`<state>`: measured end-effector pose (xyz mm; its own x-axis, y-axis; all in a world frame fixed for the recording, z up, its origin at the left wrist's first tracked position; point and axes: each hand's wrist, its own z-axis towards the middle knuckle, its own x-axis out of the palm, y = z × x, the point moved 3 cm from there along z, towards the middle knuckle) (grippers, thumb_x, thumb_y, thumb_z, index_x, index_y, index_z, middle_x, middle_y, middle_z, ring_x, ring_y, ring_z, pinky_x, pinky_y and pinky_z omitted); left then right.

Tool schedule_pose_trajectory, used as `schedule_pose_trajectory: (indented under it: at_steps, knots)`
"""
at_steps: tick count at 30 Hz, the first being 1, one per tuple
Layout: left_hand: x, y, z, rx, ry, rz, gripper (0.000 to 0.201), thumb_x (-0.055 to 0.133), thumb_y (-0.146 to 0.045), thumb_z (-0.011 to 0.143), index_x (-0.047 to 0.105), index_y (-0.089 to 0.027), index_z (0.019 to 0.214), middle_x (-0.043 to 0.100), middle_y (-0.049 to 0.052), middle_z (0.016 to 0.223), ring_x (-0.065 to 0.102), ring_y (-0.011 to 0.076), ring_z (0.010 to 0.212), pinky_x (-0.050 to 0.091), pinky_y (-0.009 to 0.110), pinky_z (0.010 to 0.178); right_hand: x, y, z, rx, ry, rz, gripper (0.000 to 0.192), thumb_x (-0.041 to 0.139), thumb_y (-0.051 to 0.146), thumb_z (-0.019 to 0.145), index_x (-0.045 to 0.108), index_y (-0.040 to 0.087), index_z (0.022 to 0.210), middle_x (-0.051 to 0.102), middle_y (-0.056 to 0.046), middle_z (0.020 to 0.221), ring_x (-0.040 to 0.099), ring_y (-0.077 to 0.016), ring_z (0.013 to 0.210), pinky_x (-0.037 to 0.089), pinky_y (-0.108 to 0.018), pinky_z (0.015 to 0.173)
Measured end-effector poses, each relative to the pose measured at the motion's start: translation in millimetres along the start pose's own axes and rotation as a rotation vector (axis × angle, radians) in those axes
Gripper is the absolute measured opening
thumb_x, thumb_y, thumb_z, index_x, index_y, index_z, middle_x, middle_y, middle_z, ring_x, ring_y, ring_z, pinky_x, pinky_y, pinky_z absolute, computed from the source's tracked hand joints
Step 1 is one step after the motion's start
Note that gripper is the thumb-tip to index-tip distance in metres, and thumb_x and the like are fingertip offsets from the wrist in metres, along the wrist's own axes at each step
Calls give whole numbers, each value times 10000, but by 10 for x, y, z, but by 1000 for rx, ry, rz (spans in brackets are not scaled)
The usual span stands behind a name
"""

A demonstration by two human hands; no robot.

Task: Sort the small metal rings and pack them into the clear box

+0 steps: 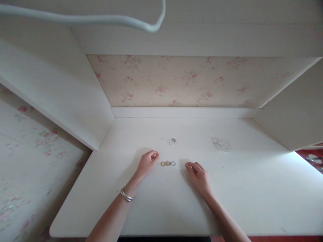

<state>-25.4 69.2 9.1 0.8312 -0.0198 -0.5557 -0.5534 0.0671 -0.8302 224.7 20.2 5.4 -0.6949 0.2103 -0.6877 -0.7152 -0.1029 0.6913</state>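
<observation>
Three small rings lie in a row on the white desk between my hands: a yellowish ring, a brownish ring and a pale greenish ring. Just left of the row, my left hand is closed, thumb and forefinger pinched together. To the right of the row, my right hand rests with its fingers curled and the tips together. Anything in either pinch is too small to make out. Farther back lie several thin pale rings and a darker silvery ring cluster.
A clear plastic packet lies at the back right of the desk. Side panels and a low back ledge bound the desk. A white cable crosses the upper left, and a silver bangle circles my left wrist.
</observation>
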Motion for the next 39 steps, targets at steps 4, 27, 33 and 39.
schedule_pose_trajectory:
  at_steps: [4, 27, 33, 39]
  knots:
    - [221, -297, 212, 141, 83, 200, 264, 487, -361, 846, 701, -208, 870, 653, 23, 674, 562, 148, 600, 394, 248, 605, 13, -76, -36, 36, -4, 30, 378, 410, 480, 897, 679, 216, 873, 515, 6, 645, 491, -125, 551, 377, -245, 563]
    - [693, -603, 728, 207, 275, 589, 204, 446, -238, 897, 646, -217, 928, 675, 59, 1000, 612, 191, 928, 433, 288, 785, 46, -145, 48, 49, 8, 94, 391, 401, 479, 887, 685, 210, 877, 539, 0, 671, 486, -113, 550, 371, -234, 568]
    - [341, -592, 427, 289, 169, 467, 197, 440, -250, 911, 633, -228, 944, 674, 22, 991, 610, 159, 927, 436, 255, 818, 36, -129, 24, 53, 31, 92, 371, 405, 473, 894, 677, 221, 893, 549, -3, 701, 498, -117, 574, 372, -233, 576]
    - [110, -394, 38, 334, 90, 374, 180, 445, -229, 913, 624, -207, 909, 669, 19, 894, 615, 139, 828, 446, 238, 766, 58, -125, 20, 27, 51, 52, 356, 404, 459, 902, 673, 226, 883, 535, 3, 688, 501, -117, 581, 363, -228, 580]
